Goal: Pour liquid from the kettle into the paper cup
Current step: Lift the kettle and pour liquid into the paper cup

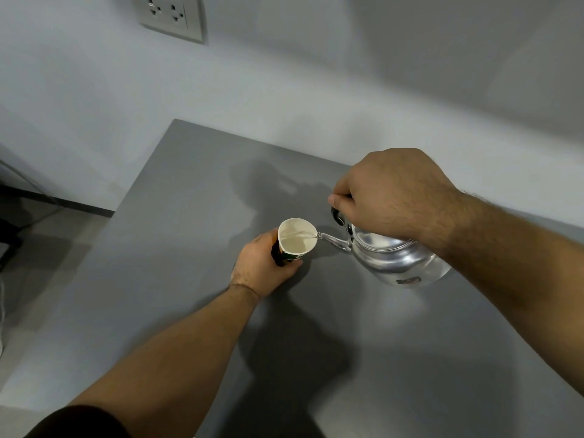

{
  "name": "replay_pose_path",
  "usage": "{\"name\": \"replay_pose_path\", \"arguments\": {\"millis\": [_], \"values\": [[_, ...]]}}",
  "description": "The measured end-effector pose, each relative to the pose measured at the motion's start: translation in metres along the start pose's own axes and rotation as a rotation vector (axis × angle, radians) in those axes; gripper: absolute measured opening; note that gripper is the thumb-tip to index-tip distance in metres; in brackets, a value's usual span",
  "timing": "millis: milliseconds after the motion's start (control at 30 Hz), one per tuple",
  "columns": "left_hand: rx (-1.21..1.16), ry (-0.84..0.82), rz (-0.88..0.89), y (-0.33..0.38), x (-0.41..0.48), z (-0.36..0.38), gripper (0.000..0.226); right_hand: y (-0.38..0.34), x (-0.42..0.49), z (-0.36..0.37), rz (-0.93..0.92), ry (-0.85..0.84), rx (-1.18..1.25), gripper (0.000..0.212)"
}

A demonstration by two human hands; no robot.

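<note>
A shiny metal kettle [399, 259] hangs tilted to the left above the grey table [177, 311], its black handle gripped from above by my right hand [392, 194]. Its thin spout touches the right rim of a paper cup [296, 239], white inside with a green and dark printed wall. A clear stream runs from the spout into the cup, where pale liquid shows. My left hand [264, 267] wraps the cup's lower wall from the left and holds it on the table. The kettle's lid and handle are partly hidden under my right hand.
The table's left edge runs diagonally, with pale floor [41, 248] beyond it. A white wall stands behind, carrying a double power socket [169, 15] at the top left. Dark cables and a black object lie at the far left.
</note>
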State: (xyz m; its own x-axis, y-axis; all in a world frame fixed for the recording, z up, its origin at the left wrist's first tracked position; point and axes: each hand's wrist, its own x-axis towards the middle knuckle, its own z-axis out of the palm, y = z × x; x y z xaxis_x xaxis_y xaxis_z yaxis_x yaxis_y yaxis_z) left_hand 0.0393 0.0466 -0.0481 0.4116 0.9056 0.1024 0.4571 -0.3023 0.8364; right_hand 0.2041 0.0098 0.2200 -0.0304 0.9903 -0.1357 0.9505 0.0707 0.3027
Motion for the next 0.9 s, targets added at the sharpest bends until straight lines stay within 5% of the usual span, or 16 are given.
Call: {"name": "replay_pose_path", "arguments": {"millis": [700,900], "values": [[-0.012,0.024,0.033,-0.002,0.0,0.002,0.06,-0.005,0.012,0.006,-0.03,0.03,-0.084,0.044],[0.007,0.032,0.045,-0.003,0.0,0.002,0.056,-0.006,0.029,0.028,0.037,-0.02,0.053,0.045]]}}
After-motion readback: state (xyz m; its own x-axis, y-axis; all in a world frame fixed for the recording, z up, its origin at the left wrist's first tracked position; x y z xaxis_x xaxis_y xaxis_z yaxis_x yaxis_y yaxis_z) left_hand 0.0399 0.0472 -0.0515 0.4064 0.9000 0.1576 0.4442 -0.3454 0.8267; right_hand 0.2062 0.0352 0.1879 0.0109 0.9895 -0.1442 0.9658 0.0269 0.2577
